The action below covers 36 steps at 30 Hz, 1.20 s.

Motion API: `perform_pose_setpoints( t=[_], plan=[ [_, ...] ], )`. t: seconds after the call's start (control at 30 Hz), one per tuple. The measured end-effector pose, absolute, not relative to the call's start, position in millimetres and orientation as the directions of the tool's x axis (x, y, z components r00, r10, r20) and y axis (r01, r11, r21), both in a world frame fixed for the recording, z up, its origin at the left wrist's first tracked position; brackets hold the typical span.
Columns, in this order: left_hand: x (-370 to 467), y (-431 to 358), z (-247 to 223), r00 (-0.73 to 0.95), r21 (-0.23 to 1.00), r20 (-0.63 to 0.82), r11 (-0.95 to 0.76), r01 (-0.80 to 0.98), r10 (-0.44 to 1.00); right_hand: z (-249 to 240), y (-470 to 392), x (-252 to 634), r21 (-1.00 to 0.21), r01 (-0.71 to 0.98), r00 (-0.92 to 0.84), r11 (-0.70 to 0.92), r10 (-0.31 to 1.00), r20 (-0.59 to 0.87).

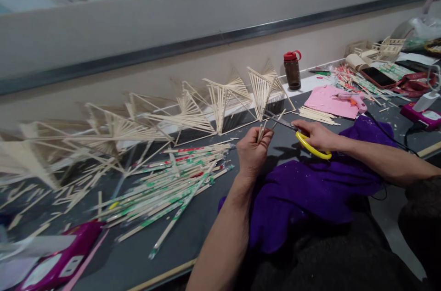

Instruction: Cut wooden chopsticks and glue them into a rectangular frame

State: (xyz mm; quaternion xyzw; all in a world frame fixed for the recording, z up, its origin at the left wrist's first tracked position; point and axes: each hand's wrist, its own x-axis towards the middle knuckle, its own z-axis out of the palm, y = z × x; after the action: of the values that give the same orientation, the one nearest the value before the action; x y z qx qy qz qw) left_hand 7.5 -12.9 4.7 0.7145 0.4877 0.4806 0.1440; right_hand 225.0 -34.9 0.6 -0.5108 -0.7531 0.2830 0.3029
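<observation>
The left hand (253, 151) is pinching wooden sticks (261, 133); the right hand (316, 137), gripping scissors (286, 122), is seemingly trimming. The next snip is probably needing steady ends.

- Red-lidded bottle (292, 70) stands upright near the wall (320, 41)
- Smartphone (378, 77) lies screen up beside a red strap (415, 85)
- Clear plastic bag (422, 31) lies at right
</observation>
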Motion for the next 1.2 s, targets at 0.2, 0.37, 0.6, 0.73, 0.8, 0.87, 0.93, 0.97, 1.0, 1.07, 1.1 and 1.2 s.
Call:
perform_pose_setpoints(
  t=[0.2,0.37,0.6,0.73,0.8,0.87,0.93,0.97,1.0,1.07,1.1,1.2],
  plan=[
    [8,-9,0,0.071,0.655,0.559,-0.492,0.573,0.826,0,-33,227,-0.725,0.62,-0.275,0.299,0.949,0.156],
    [9,-9,1,0.067,0.65,0.556,-0.483,0.587,0.828,0,-32,227,-0.718,0.632,-0.269,0.292,0.951,0.15],
    [9,-10,1,0.017,0.722,0.507,-0.436,0.537,0.862,7,-34,224,-0.706,0.64,-0.279,0.305,0.948,0.156],
    [9,-11,1,0.01,0.737,0.499,-0.43,0.522,0.867,11,-36,225,-0.678,0.677,-0.27,0.286,0.954,0.133],
    [9,-12,2,0.008,0.73,0.508,-0.435,0.528,0.861,10,-37,226,-0.674,0.683,-0.269,0.281,0.955,0.126],
    [9,-13,3,0.01,0.722,0.511,-0.436,0.537,0.859,10,-37,227,-0.681,0.675,-0.28,0.284,0.952,0.119],
    [10,-14,3,0.017,0.726,0.505,-0.435,0.533,0.863,10,-37,227,-0.682,0.673,-0.291,0.286,0.95,0.111],
    [10,-14,3,0.021,0.731,0.499,-0.434,0.526,0.866,10,-37,228,-0.681,0.674,-0.293,0.286,0.95,0.109],
    [10,-14,3,0.024,0.737,0.493,-0.432,0.519,0.87,10,-37,228,-0.678,0.678,-0.293,0.284,0.95,0.106],
    [10,-14,3,0.029,0.745,0.486,-0.432,0.508,0.873,12,-38,227,-0.667,0.69,-0.289,0.28,0.952,0.102],
    [10,-14,3,0.031,0.746,0.486,-0.433,0.506,0.873,13,-38,227,-0.661,0.696,-0.287,0.28,0.952,0.101],
    [10,-15,3,0.039,0.746,0.486,-0.437,0.502,0.873,15,-39,227,-0.645,0.711,-0.283,0.28,0.954,0.101]
  ],
)
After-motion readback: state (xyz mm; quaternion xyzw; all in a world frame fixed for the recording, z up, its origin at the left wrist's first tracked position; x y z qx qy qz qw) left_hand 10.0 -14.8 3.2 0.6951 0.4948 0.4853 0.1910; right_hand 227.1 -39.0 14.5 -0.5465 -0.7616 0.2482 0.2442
